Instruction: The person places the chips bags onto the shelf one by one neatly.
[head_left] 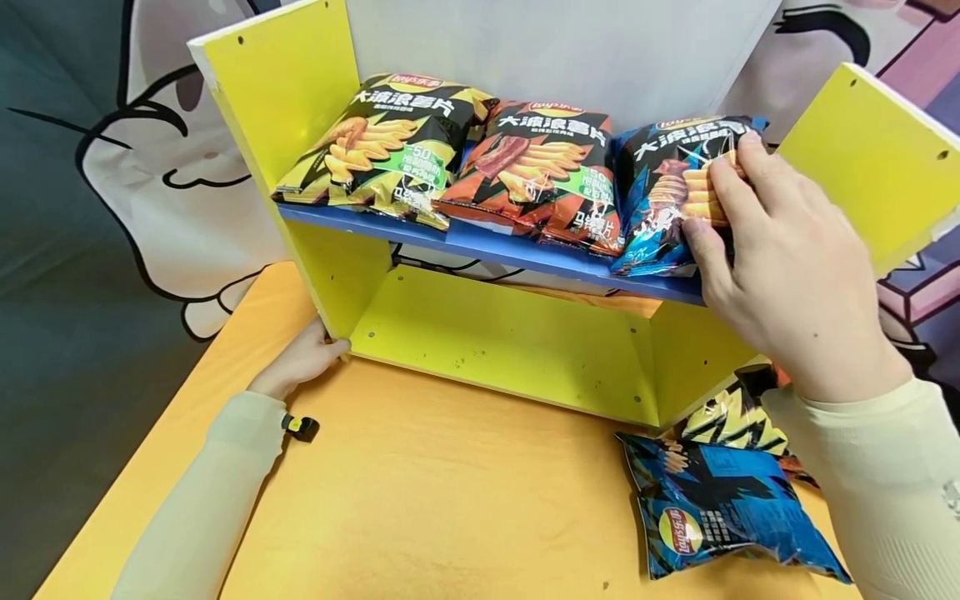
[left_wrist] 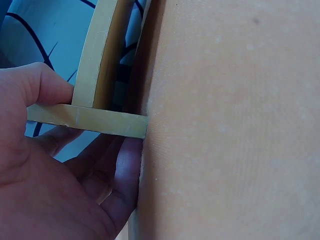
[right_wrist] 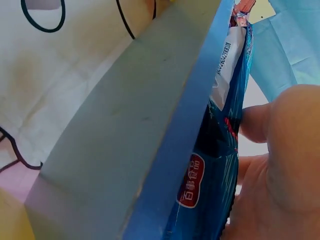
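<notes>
A yellow shelf unit [head_left: 480,333] with a blue upper board [head_left: 525,247] stands on the orange table. Three chip bags lie tilted along that board: yellow [head_left: 390,142], red [head_left: 532,171] and blue [head_left: 663,200]. My right hand [head_left: 802,258] rests its thumb and fingertips on the front of the blue bag, at its right part; the bag's lower edge shows against the board in the right wrist view [right_wrist: 210,175]. Down at the unit's lower left corner, my left hand [head_left: 303,358] grips the side panel [left_wrist: 90,119], thumb on one face and fingers on the other.
On the table [head_left: 435,500], another blue chip bag [head_left: 735,508] lies at the front right. Behind it, a yellow-and-black bag [head_left: 738,412] is partly covered by my right sleeve. A printed cartoon backdrop [head_left: 202,183] hangs behind the unit.
</notes>
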